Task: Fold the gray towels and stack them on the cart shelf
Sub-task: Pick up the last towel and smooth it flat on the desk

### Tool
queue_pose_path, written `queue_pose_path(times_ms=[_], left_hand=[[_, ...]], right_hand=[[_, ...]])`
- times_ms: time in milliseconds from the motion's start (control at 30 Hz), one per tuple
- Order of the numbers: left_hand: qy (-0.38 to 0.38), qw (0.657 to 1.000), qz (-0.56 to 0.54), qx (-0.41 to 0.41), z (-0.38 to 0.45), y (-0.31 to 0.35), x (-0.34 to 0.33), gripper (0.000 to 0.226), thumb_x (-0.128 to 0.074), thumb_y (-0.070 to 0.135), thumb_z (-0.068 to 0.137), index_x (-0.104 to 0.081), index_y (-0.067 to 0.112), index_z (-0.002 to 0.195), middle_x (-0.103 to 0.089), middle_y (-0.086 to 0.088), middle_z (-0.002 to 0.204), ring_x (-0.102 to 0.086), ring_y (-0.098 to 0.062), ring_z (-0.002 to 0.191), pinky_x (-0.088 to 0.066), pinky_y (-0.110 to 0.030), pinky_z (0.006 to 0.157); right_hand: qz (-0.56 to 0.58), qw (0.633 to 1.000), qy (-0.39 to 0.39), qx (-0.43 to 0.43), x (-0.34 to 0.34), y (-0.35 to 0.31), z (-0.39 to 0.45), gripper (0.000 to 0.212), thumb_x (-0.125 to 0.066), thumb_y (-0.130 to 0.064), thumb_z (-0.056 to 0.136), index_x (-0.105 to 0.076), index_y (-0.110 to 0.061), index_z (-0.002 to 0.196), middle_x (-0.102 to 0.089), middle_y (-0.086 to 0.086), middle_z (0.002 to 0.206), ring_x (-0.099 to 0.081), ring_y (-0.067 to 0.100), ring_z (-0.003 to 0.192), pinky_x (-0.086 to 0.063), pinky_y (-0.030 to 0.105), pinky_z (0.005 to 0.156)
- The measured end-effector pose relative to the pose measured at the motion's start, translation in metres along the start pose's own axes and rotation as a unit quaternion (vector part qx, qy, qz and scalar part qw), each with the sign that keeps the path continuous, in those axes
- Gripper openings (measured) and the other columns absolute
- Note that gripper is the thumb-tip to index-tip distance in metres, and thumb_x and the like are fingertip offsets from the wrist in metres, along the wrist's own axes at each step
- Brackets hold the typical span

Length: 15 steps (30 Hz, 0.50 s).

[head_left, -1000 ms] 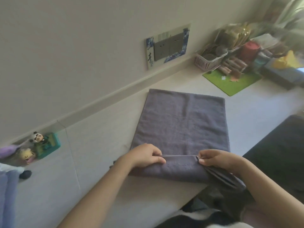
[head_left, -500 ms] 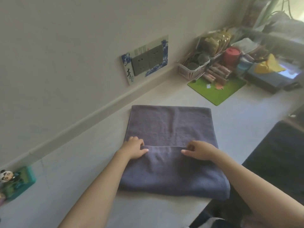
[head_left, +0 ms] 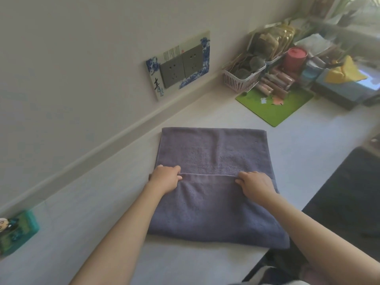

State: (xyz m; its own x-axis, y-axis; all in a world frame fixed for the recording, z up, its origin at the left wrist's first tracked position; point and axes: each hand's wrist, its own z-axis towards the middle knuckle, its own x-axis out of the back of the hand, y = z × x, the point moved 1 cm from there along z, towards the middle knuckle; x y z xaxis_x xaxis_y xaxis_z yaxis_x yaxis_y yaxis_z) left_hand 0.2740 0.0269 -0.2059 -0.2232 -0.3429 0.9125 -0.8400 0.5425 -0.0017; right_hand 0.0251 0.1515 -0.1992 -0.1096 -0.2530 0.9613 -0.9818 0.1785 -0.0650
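A gray towel [head_left: 213,153] lies on the white counter [head_left: 82,212], its near part folded up over the far part. The folded hem runs straight across the middle. My left hand [head_left: 166,178] grips the hem's left end with curled fingers. My right hand [head_left: 254,183] pinches the hem near its right end. The folded flap's near edge lies close to the counter's front edge. No cart shelf is in view.
A wall with a double socket plate [head_left: 181,64] runs along the counter's far side. At the back right stand a pink basket [head_left: 242,79], a green mat [head_left: 275,105], a red tub [head_left: 295,58] and boxes. A small panda figure [head_left: 12,231] sits at the left. A dark surface [head_left: 349,202] lies to the right.
Both hands carried the towel's near hem away from me, from the front edge to the towel's middle, laying a flap over it. The view shifted closer over the counter.
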Motion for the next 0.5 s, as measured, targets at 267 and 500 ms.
queue_pose_path(times_ms=[267, 500], left_hand=[[0.042, 0.997, 0.052, 0.042, -0.003, 0.014, -0.011, 0.025, -0.044, 0.026, 0.096, -0.049, 0.013, 0.118, -0.056, -0.009, 0.122, -0.05, -0.029, 0.115, -0.031, -0.038, 0.101], [0.211, 0.974, -0.086, 0.008, -0.051, 0.089, -0.058, 0.058, -0.042, 0.044, 0.081, -0.056, 0.016, 0.131, -0.048, -0.018, 0.14, -0.041, -0.039, 0.13, -0.01, -0.052, 0.113]], right_hand=[[-0.044, 0.997, 0.006, -0.065, -0.013, 0.009, 0.004, 0.036, -0.04, -0.049, 0.095, -0.058, -0.021, 0.108, -0.06, 0.002, 0.114, -0.052, 0.026, 0.11, -0.037, 0.036, 0.089], [0.058, 0.979, 0.189, 0.043, -0.045, -0.028, -0.043, 0.045, -0.043, -0.04, 0.08, -0.063, -0.019, 0.114, -0.057, 0.011, 0.13, -0.043, 0.028, 0.122, -0.025, 0.045, 0.106]])
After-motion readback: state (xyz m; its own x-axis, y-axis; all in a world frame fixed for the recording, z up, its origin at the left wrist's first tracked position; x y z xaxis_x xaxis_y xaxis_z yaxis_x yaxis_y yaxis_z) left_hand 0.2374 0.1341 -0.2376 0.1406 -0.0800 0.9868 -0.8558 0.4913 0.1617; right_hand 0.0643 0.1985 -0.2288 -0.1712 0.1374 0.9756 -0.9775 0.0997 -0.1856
